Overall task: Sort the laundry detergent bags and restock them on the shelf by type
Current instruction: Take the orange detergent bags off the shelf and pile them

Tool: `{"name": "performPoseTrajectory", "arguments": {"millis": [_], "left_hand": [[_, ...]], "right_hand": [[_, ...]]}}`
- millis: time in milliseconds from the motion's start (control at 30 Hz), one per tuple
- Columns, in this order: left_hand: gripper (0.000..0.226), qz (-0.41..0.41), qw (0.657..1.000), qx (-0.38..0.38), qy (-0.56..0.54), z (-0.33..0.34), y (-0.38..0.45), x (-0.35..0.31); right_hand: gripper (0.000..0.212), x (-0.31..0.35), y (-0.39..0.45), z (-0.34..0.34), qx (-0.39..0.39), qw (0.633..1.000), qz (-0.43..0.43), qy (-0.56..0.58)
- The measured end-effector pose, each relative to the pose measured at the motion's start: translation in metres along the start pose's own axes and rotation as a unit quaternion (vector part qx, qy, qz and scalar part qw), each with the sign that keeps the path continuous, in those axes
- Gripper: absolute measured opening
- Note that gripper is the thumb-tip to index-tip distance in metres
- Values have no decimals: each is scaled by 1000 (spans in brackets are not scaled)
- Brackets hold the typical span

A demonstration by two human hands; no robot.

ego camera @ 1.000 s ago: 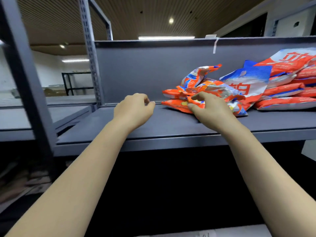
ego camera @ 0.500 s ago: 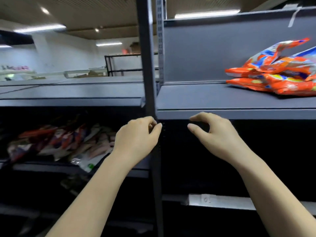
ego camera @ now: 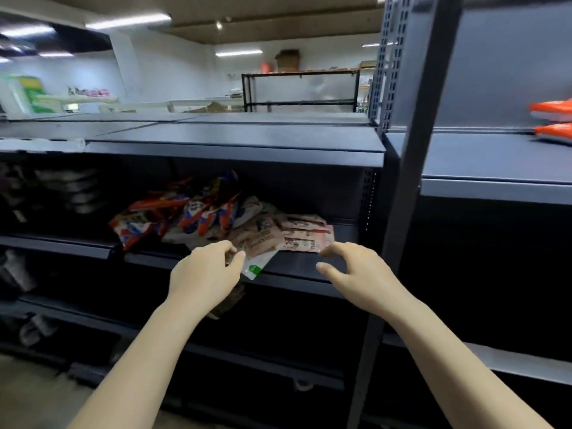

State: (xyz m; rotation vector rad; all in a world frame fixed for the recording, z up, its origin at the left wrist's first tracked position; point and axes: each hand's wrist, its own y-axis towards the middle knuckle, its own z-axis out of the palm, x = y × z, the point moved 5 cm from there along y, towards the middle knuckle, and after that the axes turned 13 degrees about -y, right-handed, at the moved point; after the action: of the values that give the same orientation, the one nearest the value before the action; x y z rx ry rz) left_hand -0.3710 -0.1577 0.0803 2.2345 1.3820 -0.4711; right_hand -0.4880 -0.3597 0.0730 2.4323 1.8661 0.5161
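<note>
A mixed pile of detergent bags lies on a dark lower shelf point(ego camera: 305, 269). Orange-and-blue bags point(ego camera: 173, 216) are at the left of the pile, pink bags point(ego camera: 298, 235) at the right, and a white-and-green bag point(ego camera: 258, 267) hangs over the front edge. My left hand point(ego camera: 205, 275) hovers at the pile's front with loosely curled fingers, its fingertips by a pink bag and the white-and-green one. My right hand point(ego camera: 351, 269) reaches with spread, bent fingers toward the right corner of the pink bags and holds nothing. Two orange bags point(ego camera: 554, 122) lie on the upper right shelf.
A grey upright post point(ego camera: 413, 168) separates the two shelf units, just right of my right hand. A flat shelf top point(ego camera: 235, 136) overhangs the pile. Dim items sit on the far left shelves point(ego camera: 71, 190). A black rack point(ego camera: 300, 88) stands in the background.
The view swung left and down from the upper right shelf to the lower left one. Both hands left the orange bags there and now reach toward the mixed pile.
</note>
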Motion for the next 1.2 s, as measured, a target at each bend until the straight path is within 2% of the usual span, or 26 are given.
{"name": "performPoseTrajectory", "arguments": {"millis": [433, 567, 733, 833, 1033, 1133, 1200], "left_hand": [[26, -86, 996, 35, -5, 9, 104, 128], [31, -95, 992, 60, -60, 16, 148, 149], [38, -68, 984, 83, -142, 34, 188, 164], [29, -35, 985, 80, -148, 49, 214, 171], [51, 34, 987, 105, -117, 85, 280, 178], [54, 80, 988, 65, -116, 91, 299, 181], [60, 97, 992, 44, -70, 91, 307, 184]], "right_hand": [[31, 70, 133, 88, 90, 996, 11, 24], [27, 79, 171, 109, 109, 991, 39, 59], [51, 84, 210, 135, 150, 985, 66, 61], [38, 87, 230, 144, 136, 985, 84, 65], [36, 88, 270, 166, 104, 989, 96, 51], [34, 90, 285, 179, 83, 989, 105, 69], [39, 91, 297, 192, 85, 985, 123, 84]]}}
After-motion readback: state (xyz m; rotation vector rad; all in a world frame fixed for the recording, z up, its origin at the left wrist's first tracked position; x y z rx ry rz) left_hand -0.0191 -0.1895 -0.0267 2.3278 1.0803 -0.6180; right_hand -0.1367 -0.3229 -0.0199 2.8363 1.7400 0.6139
